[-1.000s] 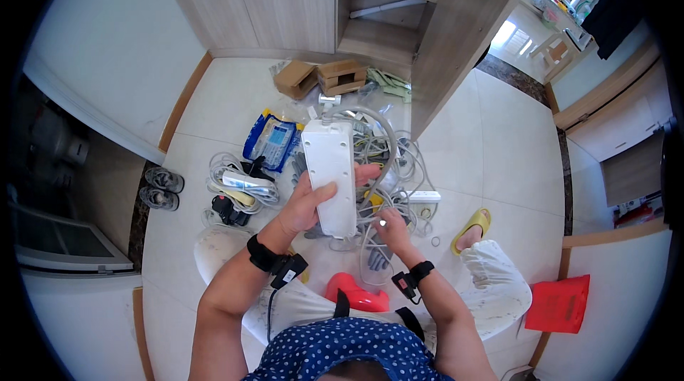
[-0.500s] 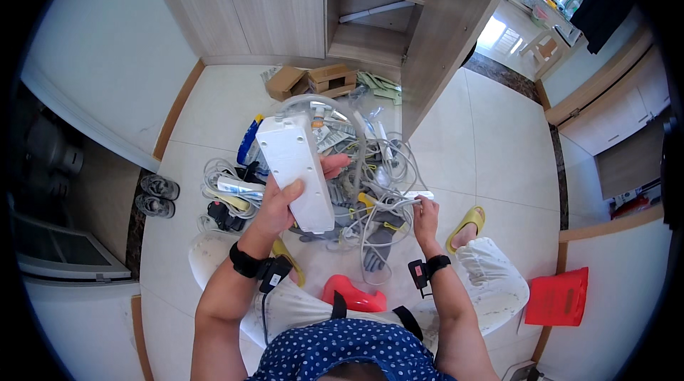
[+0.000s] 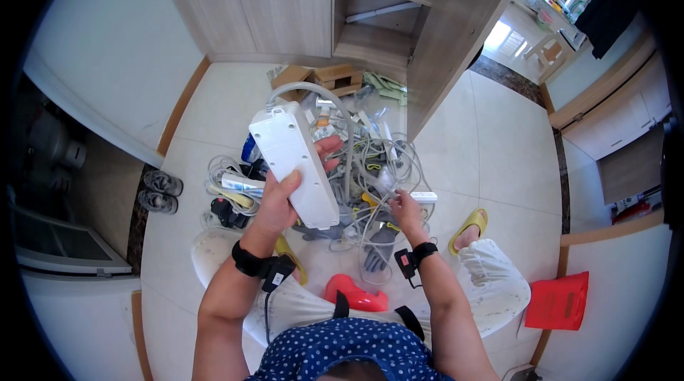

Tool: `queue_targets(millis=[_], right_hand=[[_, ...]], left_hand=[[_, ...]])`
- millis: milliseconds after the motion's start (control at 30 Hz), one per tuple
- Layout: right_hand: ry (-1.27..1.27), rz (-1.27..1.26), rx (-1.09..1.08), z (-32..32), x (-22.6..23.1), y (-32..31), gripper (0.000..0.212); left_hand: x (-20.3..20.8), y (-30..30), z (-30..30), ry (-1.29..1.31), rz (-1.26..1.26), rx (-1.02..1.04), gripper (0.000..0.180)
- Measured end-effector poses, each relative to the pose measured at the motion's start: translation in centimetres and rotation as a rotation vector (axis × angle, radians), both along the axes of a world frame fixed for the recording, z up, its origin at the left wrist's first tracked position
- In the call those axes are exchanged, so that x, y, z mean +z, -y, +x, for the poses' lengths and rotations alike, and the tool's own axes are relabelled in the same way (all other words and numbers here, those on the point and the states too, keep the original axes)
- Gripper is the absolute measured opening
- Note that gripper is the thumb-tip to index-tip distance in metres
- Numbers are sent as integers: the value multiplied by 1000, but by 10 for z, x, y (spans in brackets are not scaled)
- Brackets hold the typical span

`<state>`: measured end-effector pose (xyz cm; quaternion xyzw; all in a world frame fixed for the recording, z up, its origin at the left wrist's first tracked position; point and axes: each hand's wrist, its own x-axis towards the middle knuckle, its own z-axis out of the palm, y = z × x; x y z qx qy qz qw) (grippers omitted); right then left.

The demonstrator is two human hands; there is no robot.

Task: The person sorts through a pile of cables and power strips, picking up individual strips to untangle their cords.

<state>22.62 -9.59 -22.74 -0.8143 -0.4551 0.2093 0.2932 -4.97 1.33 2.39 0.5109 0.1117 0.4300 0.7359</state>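
My left hand (image 3: 283, 196) grips a long white power strip (image 3: 296, 167), its screw-dotted back facing up, held tilted above the floor. A thick grey cable (image 3: 343, 106) arches from the strip's far end and drops into a pile of tangled cords (image 3: 370, 160). Over the right side of that pile, my right hand (image 3: 406, 211) has its fingers closed at a grey cable; the fingertips are partly hard to make out. Just right of these fingers lies a small white power strip (image 3: 425, 197).
Grey gloves (image 3: 381, 249) lie at the pile's near side. A coiled cord bundle (image 3: 239, 185) rests to its left, cardboard boxes (image 3: 338, 78) behind. An open cabinet door (image 3: 456, 39) stands far right. A red plastic object (image 3: 354, 294) sits between my legs, grey shoes (image 3: 160, 192) at left.
My right hand has moved left, away from the small white power strip, into the cords. My left hand still holds the large strip, shifted slightly. The whole view has moved slightly.
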Motion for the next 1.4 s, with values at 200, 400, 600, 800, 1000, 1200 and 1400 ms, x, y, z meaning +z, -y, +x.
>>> queue_targets(millis=[200, 400, 600, 800, 1000, 1200, 1400], right_hand=[[-198, 87, 434, -57, -11, 13, 42], [-217, -215, 501, -90, -29, 19, 24], [-124, 84, 472, -56, 50, 2, 26], [113, 370, 536, -27, 212, -27, 15], [-116, 453, 424, -9, 328, -36, 21], [-282, 508, 384, -21, 417, -36, 25], [-104, 584, 470, -28, 400, -51, 24]], left_hand=[[-1, 4, -4, -8, -9, -62, 76], [3, 8, -2, 166, -13, -135, 55], [4, 8, -6, 67, -77, -81, 53], [1, 10, -2, -60, -100, -138, 54], [2, 12, 7, -91, -128, -158, 52], [0, 15, 11, -181, -36, -166, 56], [-5, 21, 28, -72, -122, -343, 55]])
